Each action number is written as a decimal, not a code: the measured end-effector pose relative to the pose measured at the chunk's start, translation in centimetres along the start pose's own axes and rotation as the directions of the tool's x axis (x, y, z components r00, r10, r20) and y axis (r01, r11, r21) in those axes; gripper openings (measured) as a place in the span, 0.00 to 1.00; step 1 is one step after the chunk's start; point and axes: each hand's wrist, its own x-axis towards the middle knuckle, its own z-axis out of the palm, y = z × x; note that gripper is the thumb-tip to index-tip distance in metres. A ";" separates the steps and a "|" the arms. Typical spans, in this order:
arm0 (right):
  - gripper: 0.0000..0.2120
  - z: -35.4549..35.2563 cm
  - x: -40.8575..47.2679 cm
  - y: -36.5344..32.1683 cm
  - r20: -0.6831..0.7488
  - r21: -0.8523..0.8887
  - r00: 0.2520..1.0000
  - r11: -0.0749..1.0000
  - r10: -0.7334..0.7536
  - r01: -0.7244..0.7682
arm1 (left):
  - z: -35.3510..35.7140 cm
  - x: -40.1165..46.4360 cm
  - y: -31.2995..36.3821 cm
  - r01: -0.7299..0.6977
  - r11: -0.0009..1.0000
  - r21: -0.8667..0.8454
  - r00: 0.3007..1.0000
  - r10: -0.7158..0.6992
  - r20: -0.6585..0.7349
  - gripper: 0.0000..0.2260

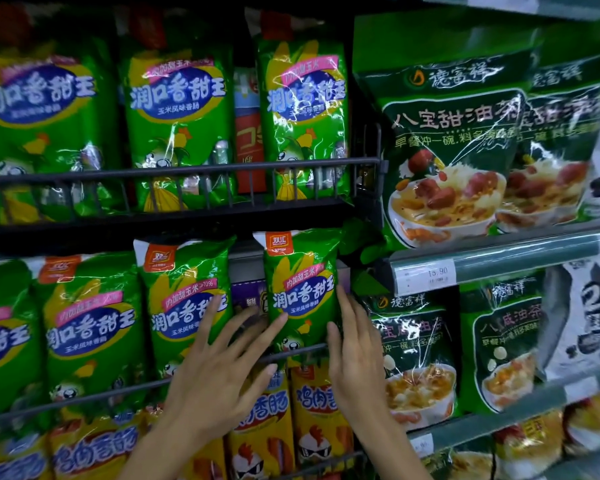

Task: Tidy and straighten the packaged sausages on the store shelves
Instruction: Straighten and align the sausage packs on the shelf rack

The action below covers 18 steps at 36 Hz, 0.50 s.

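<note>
Hands frame one green sausage pack [302, 292] on the middle wire rack [222, 370]. Your left hand [219, 372] lies flat with fingers spread, fingertips touching the pack's left edge and the neighbouring green pack [184, 303]. Your right hand [355, 355] has straight fingers pressed together against its right edge. Push too hard and the pack could tip backward into the gap or skew its neighbour. The upper rack [187, 174] holds more green packs; the rack below holds yellow sausage packs [312, 410]. Green tea pouches [444, 150] fill the adjoining shelves.

Black wire shelves [187, 168] (stacked tiers); grey shelf [499, 251] beside.
</note>
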 end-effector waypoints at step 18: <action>0.26 0.6 0.2 0.3 0.033 -0.028 0.999 1.000 -0.004 0.005 | -0.3 -0.2 0.2 -0.003 1.000 -0.020 1.000 0.003 0.031 0.29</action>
